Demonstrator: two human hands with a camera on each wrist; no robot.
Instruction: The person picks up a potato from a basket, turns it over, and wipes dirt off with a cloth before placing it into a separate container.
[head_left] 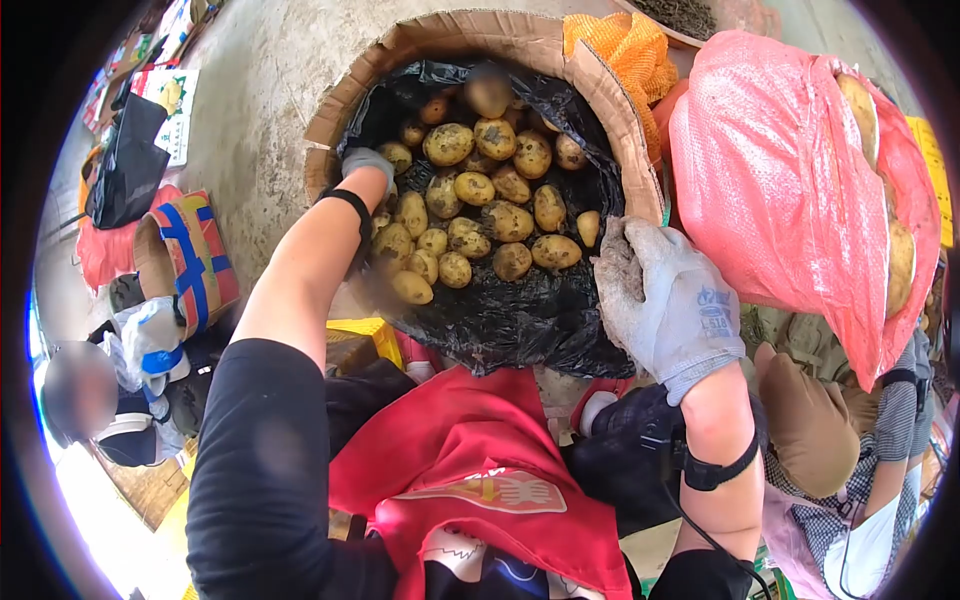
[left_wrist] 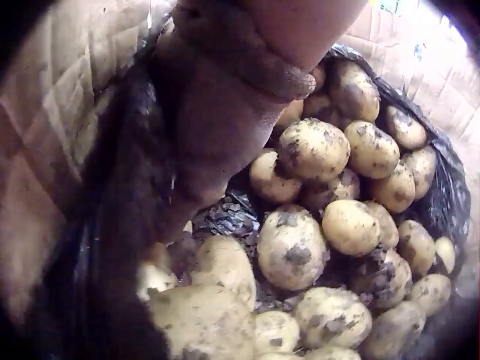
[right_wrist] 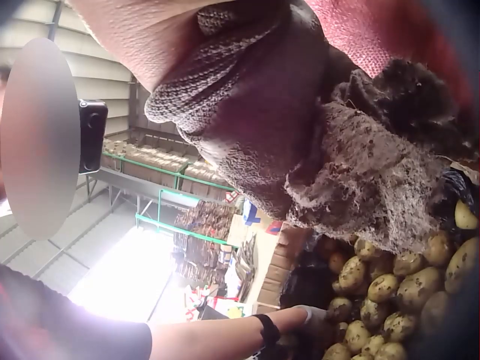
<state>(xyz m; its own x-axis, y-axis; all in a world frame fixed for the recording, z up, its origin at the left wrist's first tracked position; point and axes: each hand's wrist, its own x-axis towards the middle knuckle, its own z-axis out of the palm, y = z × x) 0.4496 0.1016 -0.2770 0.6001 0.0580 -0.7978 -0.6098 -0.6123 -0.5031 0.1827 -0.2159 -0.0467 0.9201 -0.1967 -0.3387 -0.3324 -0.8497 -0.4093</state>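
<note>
Many soil-marked potatoes (head_left: 470,187) lie in a round cardboard box (head_left: 420,40) lined with a black plastic bag (head_left: 490,320). My left hand (head_left: 368,165), in a grey glove, reaches inside the box's left wall; its fingers are hidden among the bag and potatoes. The left wrist view shows this gloved hand (left_wrist: 217,127) dark against the liner, with large potatoes (left_wrist: 202,322) just below it. At the box's right rim, my gloved right hand (head_left: 685,305) grips a dirty, fuzzy grey rag (head_left: 620,270). The rag (right_wrist: 367,180) hangs over the potatoes in the right wrist view.
A pink woven sack (head_left: 770,180) with potatoes showing at its opening stands to the right. An orange mesh bag (head_left: 630,60) lies against the box's back right rim. A taped carton (head_left: 190,260) stands at left. Another person (head_left: 810,430) is at lower right.
</note>
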